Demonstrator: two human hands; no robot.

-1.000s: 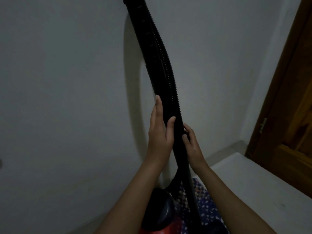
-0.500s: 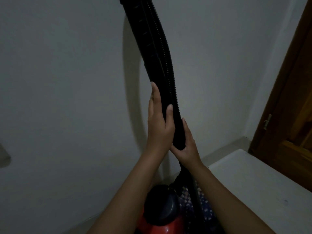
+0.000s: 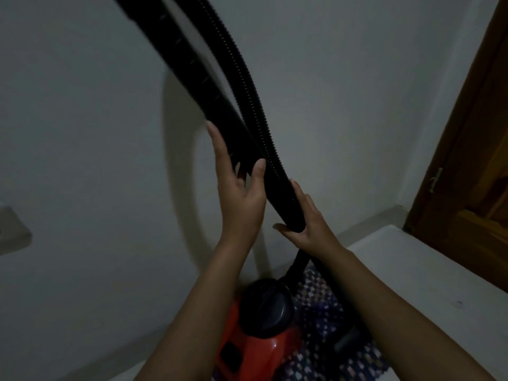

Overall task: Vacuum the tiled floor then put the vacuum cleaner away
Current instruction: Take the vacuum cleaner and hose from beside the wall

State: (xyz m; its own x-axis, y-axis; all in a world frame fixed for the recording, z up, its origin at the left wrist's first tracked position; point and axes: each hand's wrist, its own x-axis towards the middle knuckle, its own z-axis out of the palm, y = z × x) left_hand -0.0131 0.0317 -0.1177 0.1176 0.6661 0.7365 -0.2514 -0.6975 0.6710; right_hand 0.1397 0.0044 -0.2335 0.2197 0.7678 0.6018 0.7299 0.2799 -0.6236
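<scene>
The red vacuum cleaner [image 3: 255, 350] with its black round top stands on the floor by the wall, below my arms. Its black rigid wand [image 3: 192, 70] rises up and to the left in front of the wall. The ribbed black hose [image 3: 247, 86] runs beside the wand on its right, with a gap between them near the top. My left hand [image 3: 239, 196] holds the wand's lower part between thumb and straight fingers. Just below and to the right, my right hand [image 3: 308, 224] holds the smooth lower end of the hose in its palm.
A patterned mat [image 3: 321, 306] lies under and to the right of the vacuum. A wooden door [image 3: 472, 149] with a latch stands at the right. Pale floor [image 3: 412, 273] stretches in front of the door. A wall fitting [image 3: 11, 229] sits at the left edge.
The wand's top has swung to the left, away from the hose, opening a gap between them. Both hands stay at the lower part of the wand and hose.
</scene>
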